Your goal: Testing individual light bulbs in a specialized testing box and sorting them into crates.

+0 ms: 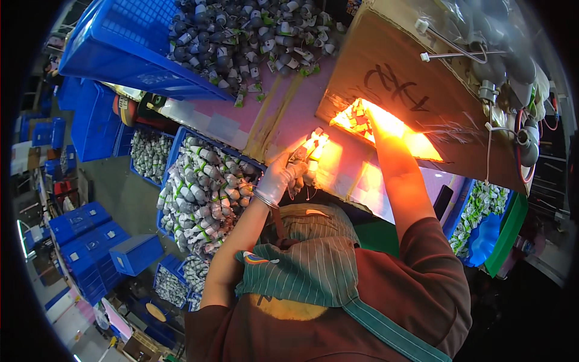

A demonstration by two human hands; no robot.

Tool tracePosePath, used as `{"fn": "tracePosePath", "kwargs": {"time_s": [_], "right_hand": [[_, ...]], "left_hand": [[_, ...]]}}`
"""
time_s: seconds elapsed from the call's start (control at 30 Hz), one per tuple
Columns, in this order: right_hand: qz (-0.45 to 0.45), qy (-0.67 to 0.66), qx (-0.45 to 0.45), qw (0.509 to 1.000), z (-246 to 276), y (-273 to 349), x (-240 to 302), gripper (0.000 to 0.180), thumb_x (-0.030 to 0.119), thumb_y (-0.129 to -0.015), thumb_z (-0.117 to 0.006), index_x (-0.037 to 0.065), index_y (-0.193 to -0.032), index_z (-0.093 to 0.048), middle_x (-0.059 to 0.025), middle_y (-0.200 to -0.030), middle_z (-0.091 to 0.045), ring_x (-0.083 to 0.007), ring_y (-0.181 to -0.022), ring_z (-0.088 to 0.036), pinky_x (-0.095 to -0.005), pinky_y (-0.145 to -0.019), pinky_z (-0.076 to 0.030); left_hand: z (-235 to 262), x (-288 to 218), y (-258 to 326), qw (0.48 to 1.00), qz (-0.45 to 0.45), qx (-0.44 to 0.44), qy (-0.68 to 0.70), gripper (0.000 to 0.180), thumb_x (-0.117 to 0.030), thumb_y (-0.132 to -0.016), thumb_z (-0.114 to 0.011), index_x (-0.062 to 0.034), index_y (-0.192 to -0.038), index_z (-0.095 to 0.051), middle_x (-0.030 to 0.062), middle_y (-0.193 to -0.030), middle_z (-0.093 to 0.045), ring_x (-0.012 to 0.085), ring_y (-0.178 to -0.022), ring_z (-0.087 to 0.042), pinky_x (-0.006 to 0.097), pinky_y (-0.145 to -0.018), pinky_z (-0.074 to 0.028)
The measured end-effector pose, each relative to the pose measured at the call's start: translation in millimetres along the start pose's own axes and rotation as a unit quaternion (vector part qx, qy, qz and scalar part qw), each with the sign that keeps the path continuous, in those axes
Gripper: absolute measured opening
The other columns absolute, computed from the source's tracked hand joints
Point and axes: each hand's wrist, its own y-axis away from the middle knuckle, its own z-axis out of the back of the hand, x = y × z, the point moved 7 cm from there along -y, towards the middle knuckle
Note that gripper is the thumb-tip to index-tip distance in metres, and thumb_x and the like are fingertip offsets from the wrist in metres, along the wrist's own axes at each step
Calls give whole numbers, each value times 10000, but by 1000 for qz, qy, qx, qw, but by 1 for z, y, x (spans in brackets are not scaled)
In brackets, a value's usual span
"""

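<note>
My left hand, in a pale glove, is closed around a small cluster of greyish parts at the table's near edge. A thin wire hangs under the cluster, and its upper end is washed out by orange light, so its exact kind is unclear. My right hand reaches into a cut-out in a brown cardboard box. Strong orange glare fills that opening and hides the fingers and whatever they touch. Small light-coloured pieces show at the left side of the opening.
Grey-and-white bulb-shaped parts lie heaped at the back beside a blue crate. More fill a blue bin left of my left arm. A dark flat object lies right of my right forearm, near another filled bin. Wired grey parts hang right.
</note>
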Motion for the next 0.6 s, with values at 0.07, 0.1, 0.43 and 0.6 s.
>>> {"fn": "tracePosePath", "kwargs": {"time_s": [0.07, 0.1, 0.43, 0.6], "right_hand": [[-8, -28, -15, 999, 4, 2, -12, 197, 171, -846, -590, 52, -1002, -602, -51, -900, -627, -141, -816, -584, -273, -718, -475], [-11, -50, -19, 998, 5, 3, -15, 198, 171, -847, -589, 50, -1003, -601, -50, -901, -626, -139, -814, -583, -271, -715, -474], [59, -617, 284, 732, 6, 116, 28, 177, 138, -857, -590, 17, -986, -598, -49, -928, -621, -130, -877, -569, -262, -775, -461], [246, -450, 73, 855, 55, 168, 57, 70, -3, -732, -694, 7, -774, -639, -58, -795, -626, -160, -791, -582, -290, -725, -477]], "left_hand": [[0, 1, -1, 1000, 1, 16, -4, 537, -148, -841, -618, -10, -1302, -381, 79, -694, -598, 124, -449, -502, 253, -404, -411], [0, 2, -2, 1000, 5, 16, -9, 537, -148, -841, -618, -10, -1302, -381, 79, -694, -598, 124, -449, -502, 253, -404, -411], [-17, 0, -20, 998, -2, 13, -57, 510, -145, -846, -617, -22, -1294, -406, 60, -674, -569, 110, -456, -510, 240, -417, -432], [-42, 7, -25, 996, 48, 35, -59, 465, -144, -847, -623, -25, -1259, -445, 52, -782, -570, 97, -485, -525, 232, -433, -455]]}}
